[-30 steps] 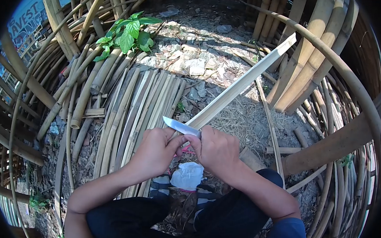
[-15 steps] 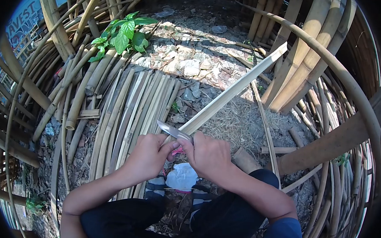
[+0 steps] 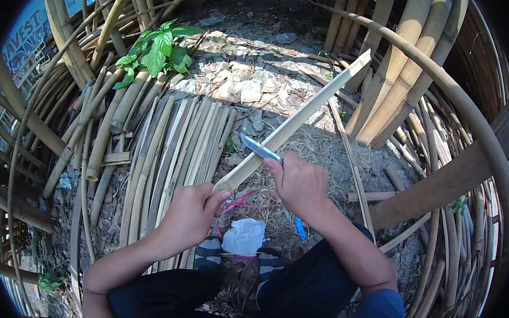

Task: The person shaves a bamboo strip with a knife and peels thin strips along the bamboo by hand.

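A long split bamboo strip (image 3: 310, 110) slants up and away to the right, its pale inner face showing. My left hand (image 3: 190, 216) is closed around its near end, thumb on top. In my right hand (image 3: 300, 185) is a knife (image 3: 258, 147), its handle wrapped by my fingers. The blade lies across the strip around its middle, with the tip pointing left. How deep the edge sits in the bamboo I cannot tell. Below the strip, pink string (image 3: 240, 203) and a crumpled white plastic piece (image 3: 244, 237) lie on the ground between my feet.
Many split bamboo strips (image 3: 179, 148) lie side by side on the left. A blue object (image 3: 300, 229) rests near my right knee. Thick bamboo poles (image 3: 403, 69) stand at the right, with a curved pole (image 3: 446, 77) arching over. A leafy green plant (image 3: 159, 51) grows at the back left.
My right hand and the knife have moved forward and right along the strip, away from my left hand. The left hand has shifted slightly down. The blue object has come into view.
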Demonstrator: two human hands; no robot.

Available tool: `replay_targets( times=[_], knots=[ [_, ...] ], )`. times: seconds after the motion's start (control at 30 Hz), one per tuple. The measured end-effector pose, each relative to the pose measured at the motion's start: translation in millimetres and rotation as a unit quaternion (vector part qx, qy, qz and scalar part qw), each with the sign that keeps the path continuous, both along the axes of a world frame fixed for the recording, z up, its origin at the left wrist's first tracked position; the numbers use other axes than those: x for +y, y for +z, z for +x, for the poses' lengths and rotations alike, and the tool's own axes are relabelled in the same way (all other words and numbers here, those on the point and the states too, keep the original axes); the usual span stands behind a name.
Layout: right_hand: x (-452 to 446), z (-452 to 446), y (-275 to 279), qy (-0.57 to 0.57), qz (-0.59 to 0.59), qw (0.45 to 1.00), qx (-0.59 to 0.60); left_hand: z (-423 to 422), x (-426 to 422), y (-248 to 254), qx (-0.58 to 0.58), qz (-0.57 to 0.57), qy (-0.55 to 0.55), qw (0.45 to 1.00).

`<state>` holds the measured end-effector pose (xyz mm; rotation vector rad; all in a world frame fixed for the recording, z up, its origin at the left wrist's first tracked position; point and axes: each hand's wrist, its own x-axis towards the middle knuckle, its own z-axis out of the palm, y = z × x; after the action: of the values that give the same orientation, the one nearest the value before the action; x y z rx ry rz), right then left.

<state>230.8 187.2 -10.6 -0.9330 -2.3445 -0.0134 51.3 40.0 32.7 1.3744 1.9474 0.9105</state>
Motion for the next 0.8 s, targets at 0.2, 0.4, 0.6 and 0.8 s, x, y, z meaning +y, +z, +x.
replay_targets(
  times=[0.2,0.4,0.6,0.8],
  knots=[
    [9.1,2.5,0.5,-0.009,0.013,1.0,-0.003,-2.3,-3.2,1.1,0.001,0.011,-0.001,1.0],
    [21.3,7.7,4.1,-0.05,-0.017,0.998,-0.023,-7.8,-9.0,-5.0,-0.001,0.011,-0.004,1.0],
    [32.1,9.9,1.6,-0.051,0.032,0.998,-0.015,-7.1,-13.6,-6.8,-0.017,0.012,0.004,1.0],
    [70.9,30.1,3.0,-0.166,-0.078,0.982,-0.053,-12.1,-26.5,-12.3,0.011,-0.03,-0.007,0.999]
  ],
)
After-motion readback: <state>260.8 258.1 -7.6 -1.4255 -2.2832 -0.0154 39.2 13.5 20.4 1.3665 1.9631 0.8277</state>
